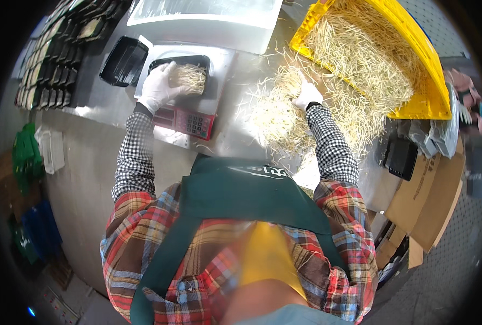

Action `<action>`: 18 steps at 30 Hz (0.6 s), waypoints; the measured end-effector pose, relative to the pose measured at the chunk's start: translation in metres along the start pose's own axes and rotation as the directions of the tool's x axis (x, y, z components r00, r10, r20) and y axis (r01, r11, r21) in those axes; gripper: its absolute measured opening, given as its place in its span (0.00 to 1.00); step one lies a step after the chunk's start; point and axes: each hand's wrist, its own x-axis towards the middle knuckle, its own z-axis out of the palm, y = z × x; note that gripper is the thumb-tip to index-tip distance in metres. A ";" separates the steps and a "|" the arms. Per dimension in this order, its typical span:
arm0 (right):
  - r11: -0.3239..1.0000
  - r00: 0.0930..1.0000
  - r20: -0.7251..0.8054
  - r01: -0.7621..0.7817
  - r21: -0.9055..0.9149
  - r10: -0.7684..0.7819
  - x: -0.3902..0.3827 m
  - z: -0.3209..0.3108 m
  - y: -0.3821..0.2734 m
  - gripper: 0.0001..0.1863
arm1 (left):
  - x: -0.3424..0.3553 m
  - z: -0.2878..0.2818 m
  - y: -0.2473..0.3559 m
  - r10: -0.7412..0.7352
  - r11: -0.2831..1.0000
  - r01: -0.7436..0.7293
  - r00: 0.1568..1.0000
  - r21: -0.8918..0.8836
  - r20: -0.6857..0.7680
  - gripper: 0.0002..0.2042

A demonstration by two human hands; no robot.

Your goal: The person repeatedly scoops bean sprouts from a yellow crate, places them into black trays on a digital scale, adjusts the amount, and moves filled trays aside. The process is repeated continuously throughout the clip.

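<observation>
My left hand [157, 89], in a white glove, curls around a bundle of bean sprouts [189, 79] in a black plastic tray [203, 60]. That tray rests on the pale platform of a weighing scale [222, 70] with a red keypad panel [189, 122]. To the right, my right hand [307, 94], also gloved in white, is closed on sprouts at the edge of a loose heap of bean sprouts [278, 116]; its fingertips are partly hidden among the strands. A second black tray [124, 61] stands just left of the scale, with nothing in it.
A yellow crate [435, 103] tips its sprouts onto the metal table [100, 135] at the far right. A translucent white bin [206, 24] is at the back. Several stacked black trays [46, 67] line the far left. Below the right edge stands a cardboard box [422, 189].
</observation>
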 end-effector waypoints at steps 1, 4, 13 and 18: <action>0.996 1.000 -0.008 -0.011 0.092 0.012 0.002 0.004 0.006 0.55 | 0.005 -0.002 -0.007 -0.048 0.999 0.050 0.993 -0.011 0.107 0.38; 0.788 0.935 -0.280 0.339 0.513 -0.219 0.029 0.056 0.091 0.48 | 0.036 -0.014 0.017 -0.054 0.997 0.032 0.946 0.074 0.320 0.32; 0.605 0.970 0.111 0.044 0.795 -0.217 -0.091 -0.122 0.007 0.40 | 0.018 -0.013 -0.056 -0.043 0.935 -0.079 0.943 -0.345 -0.330 0.28; 0.662 0.845 -0.098 0.479 0.577 -0.526 -0.090 -0.172 -0.116 0.43 | 0.018 0.065 -0.090 0.043 0.317 -0.233 0.972 -0.920 -0.231 0.29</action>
